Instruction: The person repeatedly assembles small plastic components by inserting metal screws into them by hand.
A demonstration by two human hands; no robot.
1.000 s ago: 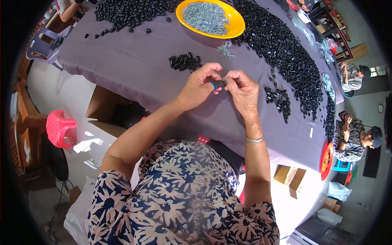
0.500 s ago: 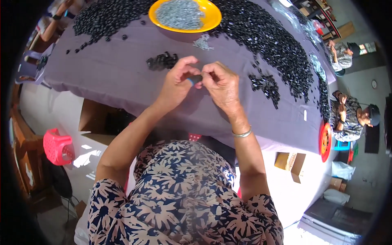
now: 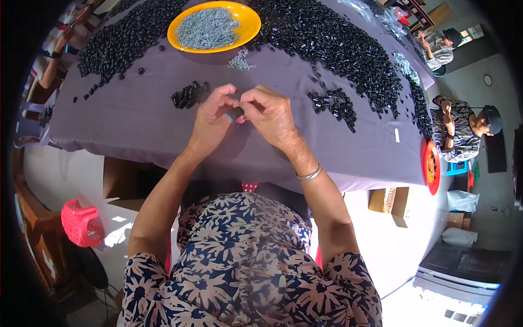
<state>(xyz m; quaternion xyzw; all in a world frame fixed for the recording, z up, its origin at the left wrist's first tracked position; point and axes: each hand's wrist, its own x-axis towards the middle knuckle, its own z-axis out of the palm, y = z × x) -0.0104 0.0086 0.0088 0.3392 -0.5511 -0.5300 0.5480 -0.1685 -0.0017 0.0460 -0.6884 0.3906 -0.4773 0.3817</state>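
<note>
Over the purple tablecloth (image 3: 163,125) my two hands meet at the fingertips. My left hand (image 3: 211,117) pinches a small black piece (image 3: 237,113); a blue band shows on one finger. The fingers of my right hand (image 3: 272,115) are closed against that piece, and whatever they hold is hidden. Just left of my left hand lies a small heap of black parts (image 3: 188,95). Beyond my hands sits a little pile of thin grey pins (image 3: 239,61), in front of a yellow bowl (image 3: 251,27) filled with similar pins. Another small black heap (image 3: 335,106) lies to the right.
Large spreads of black parts cover the far left (image 3: 117,41) and far right (image 3: 338,43) of the table. A red plate (image 3: 432,169) is at the right edge. People work at both sides. A pink stool (image 3: 81,223) and a cardboard box (image 3: 128,177) stand on the floor, left.
The whole view has shifted, so the table things appear farther left. My hands stay together at the fingertips, the black piece still between them.
</note>
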